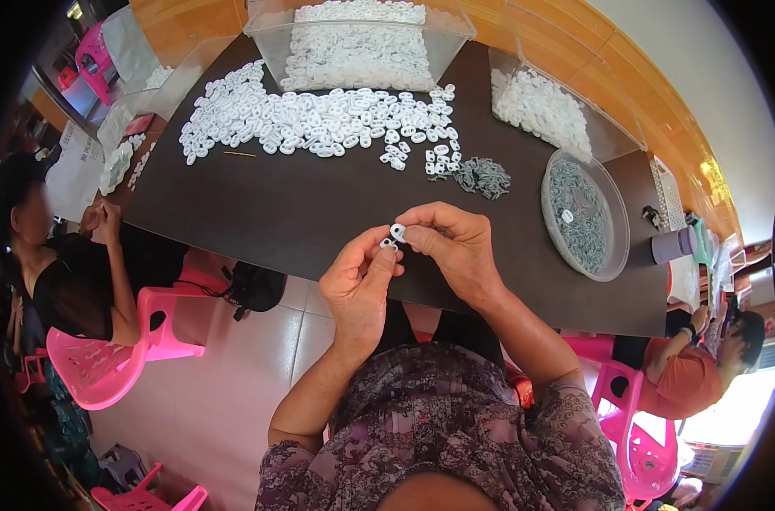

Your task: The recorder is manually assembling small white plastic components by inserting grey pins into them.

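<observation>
Small white plastic ring (397, 231) is pinched by right hand (452, 247) fingers; a smaller piece (387, 244) is clamped in left hand (358, 286) fingers. White ring pile (319, 119) is spread beyond them on dark tabletop (302, 213).

Dark table (302, 213) under white rings (319, 119)

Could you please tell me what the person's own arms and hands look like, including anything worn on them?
Both forearms are bare from above the elbow down. The left hand and right hand wear no gloves, and no rings, watch or bracelets show. Short sleeves of a purple-grey patterned blouse cover the upper arms.
</observation>
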Action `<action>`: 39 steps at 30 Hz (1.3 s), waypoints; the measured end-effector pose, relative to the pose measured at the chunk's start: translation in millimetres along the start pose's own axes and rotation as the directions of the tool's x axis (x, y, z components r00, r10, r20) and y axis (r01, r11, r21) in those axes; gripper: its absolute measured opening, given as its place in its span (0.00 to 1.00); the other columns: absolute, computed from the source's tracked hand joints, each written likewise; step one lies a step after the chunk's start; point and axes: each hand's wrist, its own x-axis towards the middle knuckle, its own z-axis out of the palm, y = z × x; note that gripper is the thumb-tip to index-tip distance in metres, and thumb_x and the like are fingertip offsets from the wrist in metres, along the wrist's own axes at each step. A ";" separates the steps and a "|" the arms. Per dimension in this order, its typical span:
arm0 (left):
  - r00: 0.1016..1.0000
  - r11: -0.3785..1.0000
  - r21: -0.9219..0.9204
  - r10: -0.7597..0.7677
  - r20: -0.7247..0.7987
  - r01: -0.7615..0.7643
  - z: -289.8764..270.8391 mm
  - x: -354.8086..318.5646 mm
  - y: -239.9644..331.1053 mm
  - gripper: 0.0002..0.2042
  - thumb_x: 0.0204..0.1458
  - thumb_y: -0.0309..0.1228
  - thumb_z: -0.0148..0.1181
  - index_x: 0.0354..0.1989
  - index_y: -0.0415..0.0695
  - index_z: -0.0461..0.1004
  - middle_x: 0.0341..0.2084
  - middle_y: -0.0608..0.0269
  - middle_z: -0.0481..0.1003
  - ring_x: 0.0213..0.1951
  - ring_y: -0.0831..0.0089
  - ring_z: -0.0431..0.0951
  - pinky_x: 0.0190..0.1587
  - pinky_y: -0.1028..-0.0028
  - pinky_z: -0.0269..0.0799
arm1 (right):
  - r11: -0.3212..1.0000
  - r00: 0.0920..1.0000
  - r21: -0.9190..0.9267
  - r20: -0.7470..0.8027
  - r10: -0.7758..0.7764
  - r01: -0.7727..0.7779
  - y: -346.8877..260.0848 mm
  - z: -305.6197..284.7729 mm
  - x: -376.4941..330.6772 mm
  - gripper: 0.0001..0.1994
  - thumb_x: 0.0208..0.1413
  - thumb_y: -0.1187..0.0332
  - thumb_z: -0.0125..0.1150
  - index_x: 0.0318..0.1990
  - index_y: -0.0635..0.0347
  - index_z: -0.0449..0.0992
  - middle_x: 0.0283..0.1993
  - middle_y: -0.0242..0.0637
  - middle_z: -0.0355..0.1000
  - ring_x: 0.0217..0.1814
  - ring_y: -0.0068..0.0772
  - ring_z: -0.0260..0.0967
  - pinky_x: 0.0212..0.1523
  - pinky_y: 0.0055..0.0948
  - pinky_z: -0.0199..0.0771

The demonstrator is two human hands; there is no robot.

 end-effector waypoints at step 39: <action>0.988 0.980 -0.158 -0.133 -0.081 0.120 1.9 8.1 11.0 0.09 0.51 0.18 0.52 0.40 0.29 0.73 0.32 0.57 0.76 0.31 0.77 0.74 0.35 0.79 0.70 | 0.566 0.787 -0.599 0.188 -0.588 0.566 4.0 4.0 -5.2 0.16 0.41 0.78 0.63 0.42 0.66 0.75 0.35 0.41 0.71 0.33 0.38 0.66 0.32 0.31 0.68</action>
